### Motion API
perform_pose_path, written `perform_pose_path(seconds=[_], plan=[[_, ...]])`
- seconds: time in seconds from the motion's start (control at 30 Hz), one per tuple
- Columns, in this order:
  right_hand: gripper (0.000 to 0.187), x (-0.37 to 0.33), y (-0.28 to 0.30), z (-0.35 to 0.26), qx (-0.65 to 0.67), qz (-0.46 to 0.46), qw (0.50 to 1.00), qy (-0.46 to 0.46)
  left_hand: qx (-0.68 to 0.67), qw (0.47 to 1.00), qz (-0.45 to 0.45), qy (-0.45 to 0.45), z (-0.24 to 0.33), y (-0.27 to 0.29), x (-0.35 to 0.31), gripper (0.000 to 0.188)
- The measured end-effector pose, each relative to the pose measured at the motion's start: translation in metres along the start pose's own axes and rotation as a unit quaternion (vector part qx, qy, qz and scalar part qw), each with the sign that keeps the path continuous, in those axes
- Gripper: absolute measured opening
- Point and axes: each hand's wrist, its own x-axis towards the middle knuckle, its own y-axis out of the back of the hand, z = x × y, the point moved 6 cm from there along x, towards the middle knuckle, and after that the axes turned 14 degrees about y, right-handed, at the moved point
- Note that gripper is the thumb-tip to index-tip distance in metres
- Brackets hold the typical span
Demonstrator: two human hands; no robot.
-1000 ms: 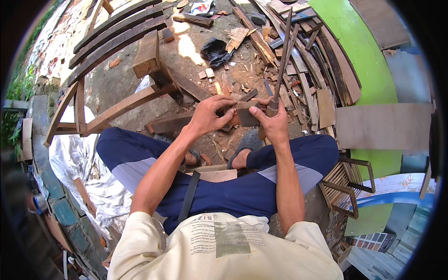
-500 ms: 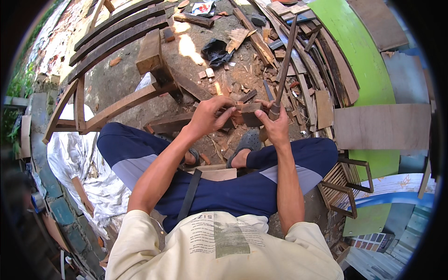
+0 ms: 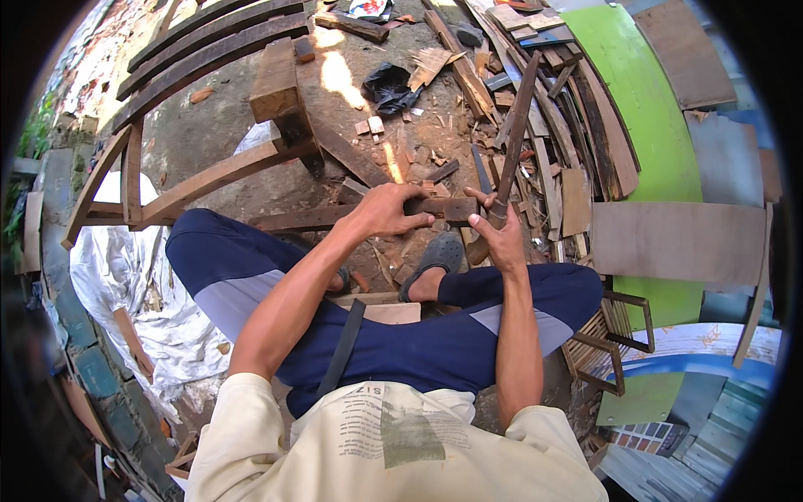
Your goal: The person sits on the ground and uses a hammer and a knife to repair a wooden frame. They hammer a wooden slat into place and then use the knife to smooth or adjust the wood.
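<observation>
The left hand [image 3: 390,211] hides one end of the wooden block [image 3: 456,209], the right hand [image 3: 502,238] part of the long tapered tool [image 3: 519,125]. The upper edge crops the slatted wooden frame [image 3: 224,52].

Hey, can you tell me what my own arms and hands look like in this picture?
Your left sleeve and right sleeve are short, plain and cream, part of a loose shirt with a dark print on its front. Below them, your forearms are uncovered. Your left hand and right hand wear no gloves, and I see no watch or bracelet on either wrist.
</observation>
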Motion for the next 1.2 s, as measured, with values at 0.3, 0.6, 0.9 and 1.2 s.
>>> perform_pose_path(seconds=[0.3, 0.6, 0.9, 1.2], plan=[[0.036, -0.004, -0.001, 0.005, 0.026, 0.033, 0.999, -0.018, 0.002, 0.970, 0.216, -0.108, 0.041, -0.006, -0.029, 0.040], [0.035, -0.003, -0.005, 0.001, 0.029, 0.030, 0.999, -0.024, 0.079, 0.908, 0.329, -0.246, 0.050, -0.015, -0.039, 0.025], [0.035, -0.003, -0.004, 0.006, 0.026, 0.044, 0.999, -0.013, 0.098, 0.876, 0.369, -0.294, 0.047, -0.024, -0.040, 0.012], [0.032, 0.001, 0.001, 0.013, -0.030, 0.072, 0.997, -0.023, -0.013, 0.927, 0.350, -0.136, 0.039, -0.016, -0.026, 0.007]])
